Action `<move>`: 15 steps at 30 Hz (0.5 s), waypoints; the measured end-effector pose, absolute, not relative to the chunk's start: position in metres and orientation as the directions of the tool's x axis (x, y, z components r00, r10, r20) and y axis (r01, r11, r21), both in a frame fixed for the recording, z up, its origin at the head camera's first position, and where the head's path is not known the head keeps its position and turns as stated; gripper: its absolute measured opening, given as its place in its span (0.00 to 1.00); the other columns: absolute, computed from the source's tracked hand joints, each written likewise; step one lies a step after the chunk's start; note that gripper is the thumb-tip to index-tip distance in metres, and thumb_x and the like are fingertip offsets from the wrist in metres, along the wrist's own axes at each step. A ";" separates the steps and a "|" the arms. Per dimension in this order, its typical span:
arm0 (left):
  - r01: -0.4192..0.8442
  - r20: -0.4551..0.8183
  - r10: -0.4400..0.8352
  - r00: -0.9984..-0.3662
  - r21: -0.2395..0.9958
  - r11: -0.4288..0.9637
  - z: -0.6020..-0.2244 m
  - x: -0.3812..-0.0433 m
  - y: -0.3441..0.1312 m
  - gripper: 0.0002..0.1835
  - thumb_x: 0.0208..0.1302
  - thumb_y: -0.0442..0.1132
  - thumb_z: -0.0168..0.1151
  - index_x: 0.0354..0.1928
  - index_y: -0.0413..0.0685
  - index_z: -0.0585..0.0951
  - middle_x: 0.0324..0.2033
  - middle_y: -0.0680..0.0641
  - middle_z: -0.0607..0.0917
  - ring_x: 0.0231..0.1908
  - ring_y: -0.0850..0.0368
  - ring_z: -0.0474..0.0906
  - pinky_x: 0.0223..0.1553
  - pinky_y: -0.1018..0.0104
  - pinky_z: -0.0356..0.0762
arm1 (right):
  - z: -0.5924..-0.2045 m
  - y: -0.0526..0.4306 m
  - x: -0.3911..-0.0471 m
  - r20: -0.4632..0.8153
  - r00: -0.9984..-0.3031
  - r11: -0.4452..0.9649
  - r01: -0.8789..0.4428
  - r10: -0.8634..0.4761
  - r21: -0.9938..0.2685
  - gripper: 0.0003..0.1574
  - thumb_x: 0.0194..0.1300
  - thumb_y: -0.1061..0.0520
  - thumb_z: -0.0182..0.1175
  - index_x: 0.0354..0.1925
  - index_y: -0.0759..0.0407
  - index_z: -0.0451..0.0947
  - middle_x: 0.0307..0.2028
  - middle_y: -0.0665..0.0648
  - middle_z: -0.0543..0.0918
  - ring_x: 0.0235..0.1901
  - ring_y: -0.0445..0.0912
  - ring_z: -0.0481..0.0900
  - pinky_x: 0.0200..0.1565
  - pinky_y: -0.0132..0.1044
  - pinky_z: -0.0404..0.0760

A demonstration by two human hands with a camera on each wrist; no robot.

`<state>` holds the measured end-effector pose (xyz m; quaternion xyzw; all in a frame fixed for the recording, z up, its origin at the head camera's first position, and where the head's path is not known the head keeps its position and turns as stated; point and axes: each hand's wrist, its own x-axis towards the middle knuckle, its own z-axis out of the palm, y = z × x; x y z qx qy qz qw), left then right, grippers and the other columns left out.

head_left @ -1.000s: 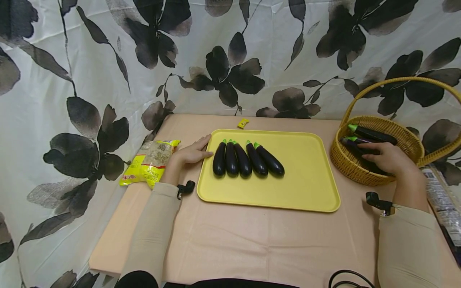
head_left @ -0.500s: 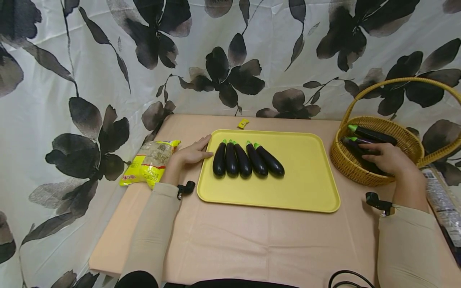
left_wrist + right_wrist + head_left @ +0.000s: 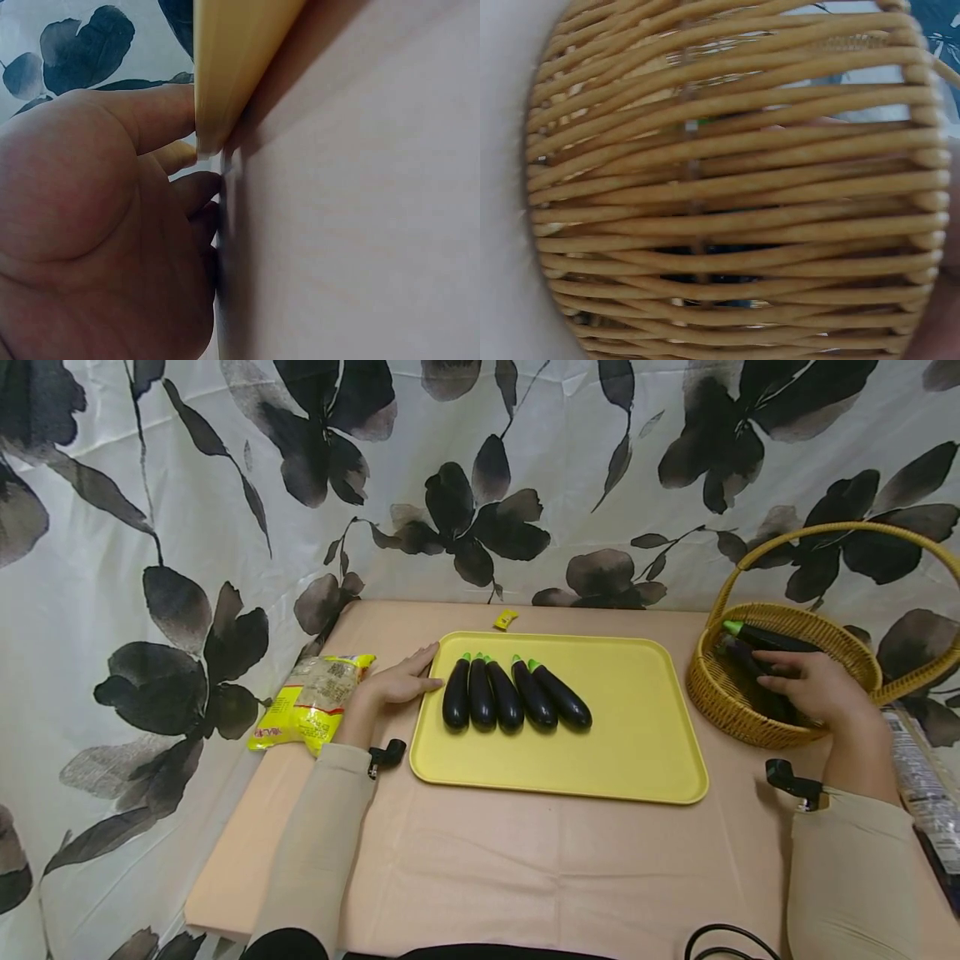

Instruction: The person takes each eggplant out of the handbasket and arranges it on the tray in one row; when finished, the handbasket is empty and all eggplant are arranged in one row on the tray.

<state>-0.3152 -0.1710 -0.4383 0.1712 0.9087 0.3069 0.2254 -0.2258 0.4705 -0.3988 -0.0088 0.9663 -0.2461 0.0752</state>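
Right grip (image 3: 823,692) curled round an eggplant (image 3: 747,662) in wicker basket (image 3: 718,710), left grip (image 3: 397,682) spread, touching yellow tray (image 3: 637,727)

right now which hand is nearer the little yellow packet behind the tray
Left. The left hand touches the tray, left of the packet; the right hand dips into the basket, much farther off to the packet's right.

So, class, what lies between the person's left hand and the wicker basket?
The yellow tray, with five eggplants side by side, then a strip of tablecloth before the wicker basket; the head view shows this.
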 end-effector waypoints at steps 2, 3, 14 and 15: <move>0.170 -0.308 0.447 -0.840 0.633 0.755 -0.439 -0.314 -0.171 0.45 0.80 0.53 0.52 0.85 0.53 0.39 0.85 0.47 0.38 0.84 0.48 0.28 0.83 0.46 0.30 | -0.396 0.470 -0.224 -0.130 -0.990 0.877 0.022 -0.047 -0.480 0.36 0.82 0.48 0.53 0.78 0.62 0.62 0.61 0.84 0.73 0.40 0.63 0.75 0.29 0.42 0.74; 0.169 -0.309 0.445 -0.840 0.632 0.757 -0.439 -0.314 -0.171 0.45 0.80 0.53 0.52 0.85 0.54 0.39 0.85 0.47 0.38 0.84 0.48 0.28 0.83 0.46 0.30 | -0.395 0.470 -0.223 -0.123 -0.991 0.877 0.021 -0.044 -0.481 0.36 0.82 0.47 0.53 0.78 0.61 0.62 0.61 0.83 0.73 0.39 0.61 0.75 0.27 0.39 0.72; 0.166 -0.305 0.446 -0.841 0.640 0.750 -0.437 -0.313 -0.170 0.45 0.79 0.52 0.52 0.85 0.52 0.39 0.85 0.47 0.38 0.84 0.48 0.28 0.83 0.46 0.30 | -0.372 0.462 -0.215 -0.051 -0.999 0.878 0.010 -0.016 -0.478 0.36 0.82 0.45 0.52 0.79 0.59 0.62 0.55 0.82 0.75 0.36 0.61 0.77 0.25 0.37 0.71; 0.166 -0.305 0.448 -0.840 0.642 0.749 -0.437 -0.313 -0.170 0.45 0.80 0.52 0.52 0.85 0.52 0.39 0.85 0.47 0.38 0.84 0.47 0.28 0.83 0.46 0.30 | -0.370 0.461 -0.214 -0.044 -0.999 0.880 0.010 -0.013 -0.475 0.36 0.82 0.45 0.52 0.79 0.59 0.62 0.54 0.82 0.76 0.35 0.59 0.77 0.24 0.37 0.70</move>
